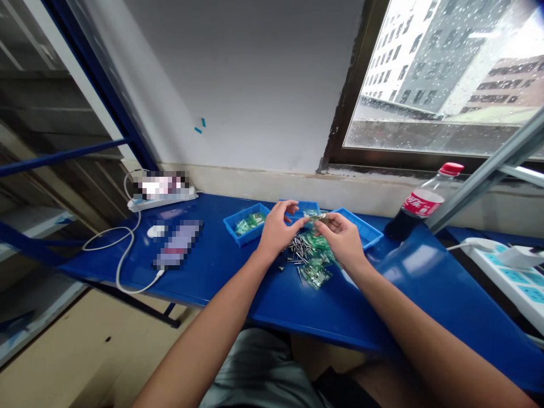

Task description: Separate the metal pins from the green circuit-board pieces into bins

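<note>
A small clear plastic packet (pixel 317 216) is raised above the desk between my two hands. My right hand (pixel 342 235) pinches it with thumb and fingers. My left hand (pixel 278 226) has its fingers apart, and its thumb tip reaches the packet's left edge. Below them lies a pile of metal screws or pins (pixel 298 248), too small to tell which. Several greenish clear packets (pixel 317 275) lie beside the pile, some with metal pieces inside. A blue tray (pixel 242 240) to the left contains more packets (pixel 250 224).
Another blue tray (pixel 308 205) stands behind my hands, and a third blue tray (pixel 370 236) is to the right. Farther right are a cola bottle (pixel 423 198) and a power strip (pixel 510 275). A cabled phone (pixel 178 243) lies left on the blue desk (pixel 204 255).
</note>
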A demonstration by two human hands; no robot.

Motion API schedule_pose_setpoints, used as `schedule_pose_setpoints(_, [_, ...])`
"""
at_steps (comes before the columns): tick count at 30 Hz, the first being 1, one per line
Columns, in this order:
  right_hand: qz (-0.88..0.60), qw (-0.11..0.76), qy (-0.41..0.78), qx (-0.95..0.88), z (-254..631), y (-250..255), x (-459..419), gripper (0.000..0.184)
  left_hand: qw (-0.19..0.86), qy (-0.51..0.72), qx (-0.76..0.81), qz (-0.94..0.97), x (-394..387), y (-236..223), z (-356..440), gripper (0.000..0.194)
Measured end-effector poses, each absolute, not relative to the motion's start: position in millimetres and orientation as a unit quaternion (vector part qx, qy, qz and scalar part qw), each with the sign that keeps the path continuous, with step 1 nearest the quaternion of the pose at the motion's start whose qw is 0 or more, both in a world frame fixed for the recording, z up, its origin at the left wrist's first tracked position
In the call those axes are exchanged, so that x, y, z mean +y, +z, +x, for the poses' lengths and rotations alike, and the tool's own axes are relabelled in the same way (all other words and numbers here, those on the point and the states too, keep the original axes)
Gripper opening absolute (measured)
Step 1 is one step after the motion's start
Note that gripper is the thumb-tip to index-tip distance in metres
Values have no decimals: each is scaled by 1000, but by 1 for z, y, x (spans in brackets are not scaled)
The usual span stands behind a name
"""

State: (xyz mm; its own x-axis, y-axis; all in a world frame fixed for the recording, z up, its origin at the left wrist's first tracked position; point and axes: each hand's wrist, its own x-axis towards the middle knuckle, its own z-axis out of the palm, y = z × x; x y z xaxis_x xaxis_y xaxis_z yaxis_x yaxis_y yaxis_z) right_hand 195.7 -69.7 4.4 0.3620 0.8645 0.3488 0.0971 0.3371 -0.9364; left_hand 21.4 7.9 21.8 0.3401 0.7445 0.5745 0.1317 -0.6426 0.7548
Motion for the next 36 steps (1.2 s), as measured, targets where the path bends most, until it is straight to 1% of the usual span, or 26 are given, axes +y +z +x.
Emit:
schedule_pose_setpoints(1, [-505, 662, 273, -481, 196, 4, -70, 32, 294, 492, 290, 766, 6, 23, 22, 29])
schedule_pose_setpoints(2, [-514, 663, 256, -481, 197, 4, -70, 31, 295, 480, 284, 776, 5, 24, 22, 23])
schedule_pose_setpoints(4, [-527, 652, 234, -493, 197, 4, -71, 29, 326, 446, 251, 794, 1, 24, 24, 25])
schedule_pose_setpoints(7, [-526, 614, 204, -551, 196, 4, -72, 28, 365, 422, 221, 800, -3, 21, 27, 41])
schedule_pose_setpoints(8, [-522, 602, 189, -574, 195, 3, -73, 30, 369, 423, 227, 796, -3, 20, 28, 43])
schedule_pose_setpoints(11, [-508, 578, 161, -617, 192, 4, -73, 31, 371, 433, 266, 777, 1, 16, 28, 36])
schedule_pose_setpoints(13, [-514, 575, 160, -617, 191, 5, -74, 28, 380, 438, 282, 765, 4, 15, 27, 29])
schedule_pose_setpoints(16, [-535, 599, 136, -580, 192, 7, -75, 29, 414, 444, 280, 744, 7, 14, 26, 24])
schedule_pose_setpoints(18, [-540, 622, 130, -552, 194, 7, -74, 39, 447, 438, 264, 734, 6, 15, 26, 32])
schedule_pose_setpoints(20, [-538, 627, 164, -540, 196, 6, -73, 46, 479, 423, 244, 730, 5, 15, 27, 48])
schedule_pose_setpoints(22, [-532, 619, 220, -534, 197, 5, -71, 44, 500, 409, 233, 727, 4, 14, 28, 62])
schedule_pose_setpoints(25, [-523, 620, 270, -518, 198, 2, -69, 39, 495, 406, 247, 728, 5, 12, 28, 68])
schedule_pose_setpoints(27, [-519, 637, 269, -503, 199, 2, -68, 38, 463, 425, 264, 731, 5, 13, 28, 63])
schedule_pose_setpoints(28, [-519, 645, 261, -496, 199, 2, -68, 38, 440, 441, 274, 733, 4, 13, 28, 58])
schedule_pose_setpoints(31, [-538, 658, 221, -478, 200, 4, -69, 36, 372, 472, 294, 744, 0, 17, 29, 31])
schedule_pose_setpoints(32, [-544, 658, 210, -477, 201, 4, -70, 35, 365, 468, 289, 751, -2, 18, 29, 27])
schedule_pose_setpoints(34, [-541, 650, 204, -493, 200, 4, -71, 33, 383, 447, 262, 765, -5, 20, 30, 29])
schedule_pose_setpoints(36, [-522, 634, 213, -529, 198, 4, -72, 34, 407, 431, 232, 772, -7, 20, 31, 39])
